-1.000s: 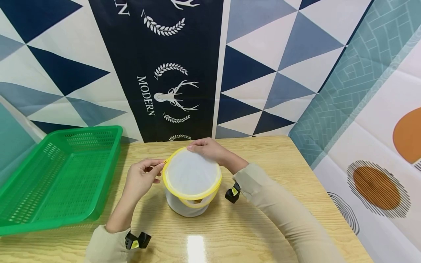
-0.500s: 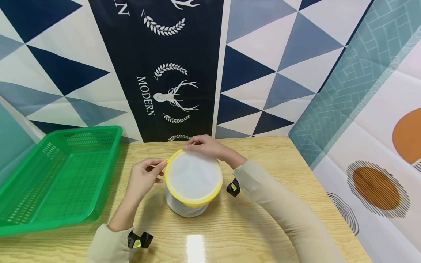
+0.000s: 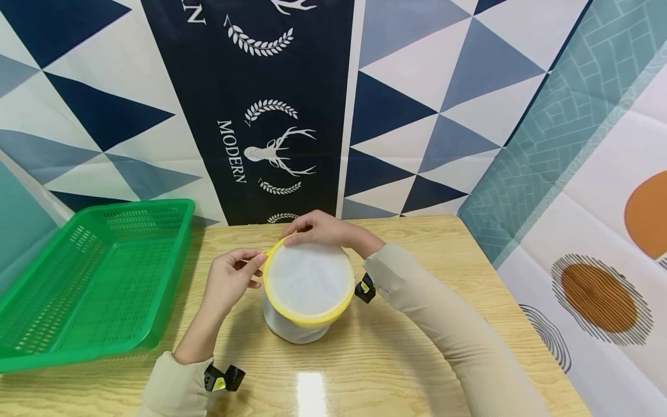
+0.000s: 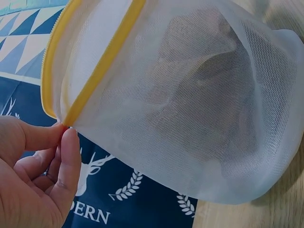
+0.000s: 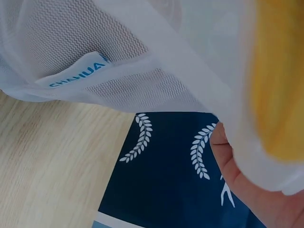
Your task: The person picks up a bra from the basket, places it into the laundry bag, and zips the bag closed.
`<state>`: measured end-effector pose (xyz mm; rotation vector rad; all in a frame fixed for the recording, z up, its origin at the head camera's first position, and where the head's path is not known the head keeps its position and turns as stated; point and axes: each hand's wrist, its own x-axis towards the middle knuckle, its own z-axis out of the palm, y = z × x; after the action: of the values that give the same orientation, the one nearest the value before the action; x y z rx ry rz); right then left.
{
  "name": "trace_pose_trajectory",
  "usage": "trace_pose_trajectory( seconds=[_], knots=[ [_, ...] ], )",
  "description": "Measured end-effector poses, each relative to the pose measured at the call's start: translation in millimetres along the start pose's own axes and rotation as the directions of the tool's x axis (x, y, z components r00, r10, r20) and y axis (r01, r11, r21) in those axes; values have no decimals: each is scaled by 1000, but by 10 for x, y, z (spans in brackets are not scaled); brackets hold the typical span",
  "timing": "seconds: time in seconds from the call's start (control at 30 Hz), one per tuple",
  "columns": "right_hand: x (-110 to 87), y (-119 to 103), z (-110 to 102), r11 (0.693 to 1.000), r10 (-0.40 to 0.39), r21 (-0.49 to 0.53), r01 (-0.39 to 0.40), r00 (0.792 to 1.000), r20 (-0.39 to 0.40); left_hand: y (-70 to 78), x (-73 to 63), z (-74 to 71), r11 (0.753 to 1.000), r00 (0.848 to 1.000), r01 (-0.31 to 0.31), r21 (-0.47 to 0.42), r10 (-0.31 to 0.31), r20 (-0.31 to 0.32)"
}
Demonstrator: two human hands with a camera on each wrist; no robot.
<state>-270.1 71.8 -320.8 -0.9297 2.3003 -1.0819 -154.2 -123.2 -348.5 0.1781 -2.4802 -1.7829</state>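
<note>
A white mesh laundry bag (image 3: 310,281) with a round top and yellow zipper trim stands upright on the wooden table. In the left wrist view, something dark shows through its mesh wall (image 4: 223,95), too veiled to name. My left hand (image 3: 229,281) pinches the end of the yellow zipper (image 4: 97,76) at the bag's left edge, between thumb and fingers. Across the far rim, my right hand (image 3: 323,229) grips the bag, thumb on top and fingers behind. A white label (image 5: 78,70) with blue letters hangs on the mesh in the right wrist view.
A green plastic basket (image 3: 151,330) stands on the left of the table (image 3: 417,347). Behind the table hangs a patterned cloth (image 3: 271,191) with triangles and a deer print. Another patterned wall covering (image 3: 583,231) runs along the right side.
The bag's round top has shifted slightly right and come down over the front gap, which no longer shows. My right hand has slid left along the far rim; the left keeps its pinch.
</note>
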Motion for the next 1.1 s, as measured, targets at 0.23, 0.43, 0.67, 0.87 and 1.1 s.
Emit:
trace_pose_trajectory(
  seconds=[0.23, 0.43, 0.67, 0.87, 1.1],
  knots=[
    [6, -5, 17, 998, 41, 54, -41, 999, -8, -15, 10, 0, 1000, 1000, -5, -1, 5, -13],
    [7, 6, 35, 993, 82, 80, -82, 997, -1, -19, -17, -4, 1000, 1000, -12, 23, 13, -10],
    [12, 3, 52, 992, 81, 94, -81, 997, -2, -31, -47, -14, 999, 999, -31, 39, 31, -7],
    [16, -7, 59, 992, 71, 101, -72, 997, 13, -52, -70, -27, 997, 1000, -30, 71, 30, -4],
    [41, 37, 72, 990, 90, 112, -91, 996, 10, -75, -84, -28, 995, 999, -39, 88, 39, -6]
  ],
)
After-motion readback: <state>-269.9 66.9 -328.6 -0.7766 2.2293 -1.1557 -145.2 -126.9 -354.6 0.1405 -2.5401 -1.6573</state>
